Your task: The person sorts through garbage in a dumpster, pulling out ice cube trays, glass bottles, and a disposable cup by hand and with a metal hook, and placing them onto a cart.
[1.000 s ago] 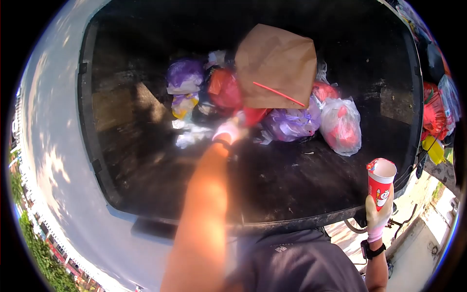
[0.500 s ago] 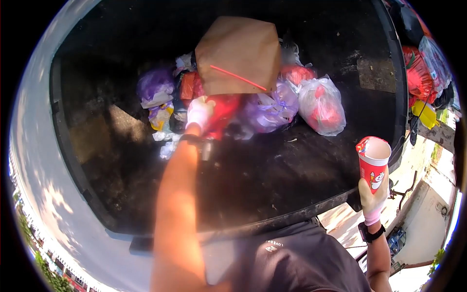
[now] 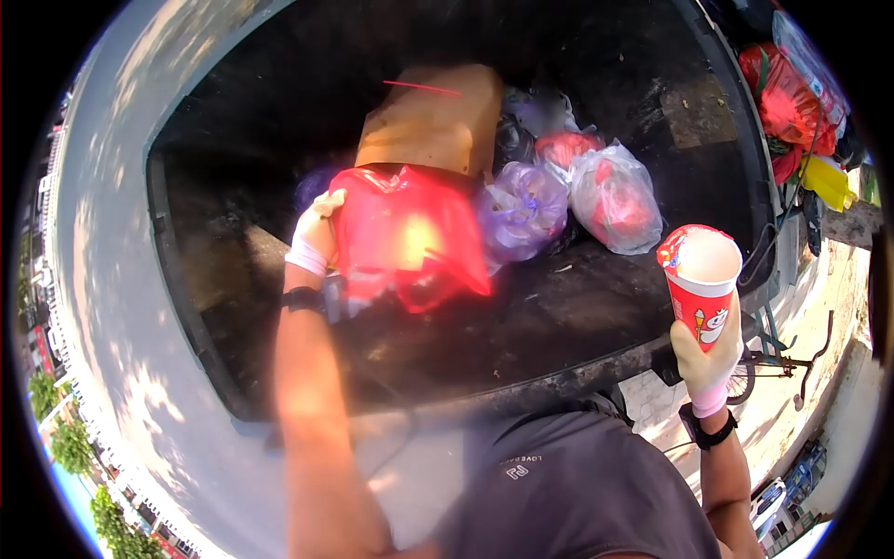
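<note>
A translucent red plastic bag point(image 3: 410, 233) hangs spread out from my gloved left hand point(image 3: 319, 228), whose fingers are closed on its upper left edge. Behind the bag leans a brown paper bag point(image 3: 433, 121) with a thin red straw point(image 3: 422, 88) lying across it. My gloved right hand point(image 3: 710, 349) is wrapped round a red and white paper cup point(image 3: 703, 279), held upright at the right, its wide mouth facing up. Right of the red bag sit a knotted purple plastic bag point(image 3: 524, 210) and a clear bag with red contents point(image 3: 616, 200).
All this lies in a dark bin bed point(image 3: 447, 345) with a raised rim. Several stuffed bags, among them a red one point(image 3: 790, 98) and a yellow one point(image 3: 827, 182), hang outside at the upper right. A bicycle point(image 3: 773, 359) stands on the ground beyond the cup.
My left hand has lifted the red bag, which is now spread out in front of the paper bag. The paper bag and straw have shifted and tilted. My right hand still holds the cup.
</note>
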{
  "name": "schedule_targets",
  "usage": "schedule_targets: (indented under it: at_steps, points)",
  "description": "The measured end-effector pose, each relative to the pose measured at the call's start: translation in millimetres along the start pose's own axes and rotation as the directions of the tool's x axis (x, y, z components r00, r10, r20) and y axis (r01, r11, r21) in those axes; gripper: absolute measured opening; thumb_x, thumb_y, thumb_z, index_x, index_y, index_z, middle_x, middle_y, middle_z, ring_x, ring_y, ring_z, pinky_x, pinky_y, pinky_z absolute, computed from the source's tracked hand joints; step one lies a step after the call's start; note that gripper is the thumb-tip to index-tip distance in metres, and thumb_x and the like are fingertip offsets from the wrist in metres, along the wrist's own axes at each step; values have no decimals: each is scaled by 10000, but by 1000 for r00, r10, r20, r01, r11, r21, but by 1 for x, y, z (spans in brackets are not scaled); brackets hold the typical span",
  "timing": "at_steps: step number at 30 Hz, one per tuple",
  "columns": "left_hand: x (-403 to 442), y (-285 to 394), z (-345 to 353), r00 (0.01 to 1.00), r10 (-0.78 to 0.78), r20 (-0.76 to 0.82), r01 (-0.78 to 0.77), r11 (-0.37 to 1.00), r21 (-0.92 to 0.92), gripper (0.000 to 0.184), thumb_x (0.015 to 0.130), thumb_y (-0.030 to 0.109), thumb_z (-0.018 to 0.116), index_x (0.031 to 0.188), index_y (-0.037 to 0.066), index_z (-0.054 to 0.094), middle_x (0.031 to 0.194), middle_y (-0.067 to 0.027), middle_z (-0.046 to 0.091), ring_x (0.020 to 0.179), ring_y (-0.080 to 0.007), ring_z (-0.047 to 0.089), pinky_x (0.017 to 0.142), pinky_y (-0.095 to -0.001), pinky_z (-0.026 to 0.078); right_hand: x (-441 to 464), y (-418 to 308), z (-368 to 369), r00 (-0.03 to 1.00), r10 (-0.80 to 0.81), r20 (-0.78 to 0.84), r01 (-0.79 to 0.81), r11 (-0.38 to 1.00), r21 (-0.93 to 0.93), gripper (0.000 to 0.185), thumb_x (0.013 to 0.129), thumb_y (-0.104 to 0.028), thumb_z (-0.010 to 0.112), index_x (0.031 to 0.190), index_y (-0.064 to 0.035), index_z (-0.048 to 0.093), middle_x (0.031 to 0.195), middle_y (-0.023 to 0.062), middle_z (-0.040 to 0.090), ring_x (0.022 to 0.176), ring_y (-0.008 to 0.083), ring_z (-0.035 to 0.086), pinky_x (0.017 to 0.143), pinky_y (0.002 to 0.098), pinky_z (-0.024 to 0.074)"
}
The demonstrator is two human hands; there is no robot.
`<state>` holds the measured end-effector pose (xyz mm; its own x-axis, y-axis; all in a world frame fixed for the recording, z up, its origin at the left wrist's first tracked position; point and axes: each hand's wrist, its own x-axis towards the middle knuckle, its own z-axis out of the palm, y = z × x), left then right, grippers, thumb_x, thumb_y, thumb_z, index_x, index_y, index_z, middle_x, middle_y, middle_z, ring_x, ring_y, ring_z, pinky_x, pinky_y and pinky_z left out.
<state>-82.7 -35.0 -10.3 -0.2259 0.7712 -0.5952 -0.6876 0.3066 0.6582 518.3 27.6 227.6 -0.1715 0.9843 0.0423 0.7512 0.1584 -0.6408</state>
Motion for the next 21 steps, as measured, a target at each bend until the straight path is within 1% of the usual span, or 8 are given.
schedule_targets:
  at_steps: [1, 7, 9, 11, 13, 14, 17, 21]
  points:
    - [-9, 5, 6, 998, -55, 22, 55, 998, -26, 273, 1000, 78, 626, 1245, -27, 682, 1188, -93, 759, 1126, -272, 708, 1126, -406, 517, -1, 1, -1, 1000, 4, -1, -4, 999, 49, 821, 805, -162, 816, 1521, 66, 485, 1308, 199, 693, 1129, 248, 707, 989, 368, 569]
    - [-67, 34, 92, 973, -187, -133, 186, 982, -16, 207, 981, 90, 607, 1088, -40, 727, 997, -164, 792, 856, -307, 786, 789, -425, 684, -8, 25, -12, 998, -45, -47, 57, 947, 316, 799, 847, -135, 805, 1525, 98, 451, 1289, 184, 695, 1097, 223, 706, 979, 353, 562]
    - [-62, 26, 112, 930, -175, -323, 167, 985, -53, 199, 985, 97, 594, 1038, -41, 728, 961, -159, 790, 837, -306, 788, 777, -424, 690, -10, 41, -19, 998, 22, -58, 10, 863, 505, 727, 887, -146, 785, 1501, 88, 475, 1263, 172, 704, 1066, 213, 707, 967, 350, 563]
    - [-58, 16, 128, 907, -187, -377, 144, 980, -139, 189, 977, 71, 571, 1008, -43, 717, 935, -166, 785, 828, -309, 788, 828, -441, 684, 2, 31, -40, 999, 43, 23, -47, 727, 685, 589, 1000, -337, 697, 1413, 45, 522, 1144, 151, 721, 977, 187, 692, 871, 315, 555]
    - [-54, 11, 146, 881, -203, -428, 117, 969, -218, 183, 968, 46, 548, 978, -46, 707, 909, -172, 780, 819, -311, 788, 878, -458, 677, 6, 30, -63, 998, 56, -35, -11, 660, 752, 630, 1012, -396, 660, 1431, 45, 497, 1103, 153, 726, 930, 192, 684, 827, 313, 542]
    - [-53, 8, 161, 846, -165, -507, 69, 977, -203, 170, 946, 24, 528, 959, -36, 687, 905, -173, 787, 835, -323, 798, 912, -495, 664, 5, 24, -68, 979, 157, -132, 11, 602, 798, 673, 1002, -451, 643, 1428, 49, 494, 1089, 159, 722, 902, 197, 674, 809, 319, 531]
    - [-33, 4, 176, 780, -164, -603, 39, 976, -214, 270, 1024, 89, 477, 1163, -29, 676, 1078, -179, 783, 1078, -349, 743, 1007, -485, 611, -8, 66, -117, 968, 198, -156, -17, 671, 741, 843, 981, -605, 612, 1477, 59, 464, 1166, 175, 702, 949, 212, 664, 856, 348, 529]
    - [-25, 3, 203, 843, -168, -511, 72, 977, -202, 239, 919, 54, 513, 1087, -39, 656, 1000, -205, 806, 939, -387, 795, 984, -529, 622, -33, 120, -157, 873, 368, -321, -16, 678, 735, 708, 1076, -490, 539, 1516, 58, 458, 1209, 176, 692, 1038, 253, 674, 935, 388, 535]
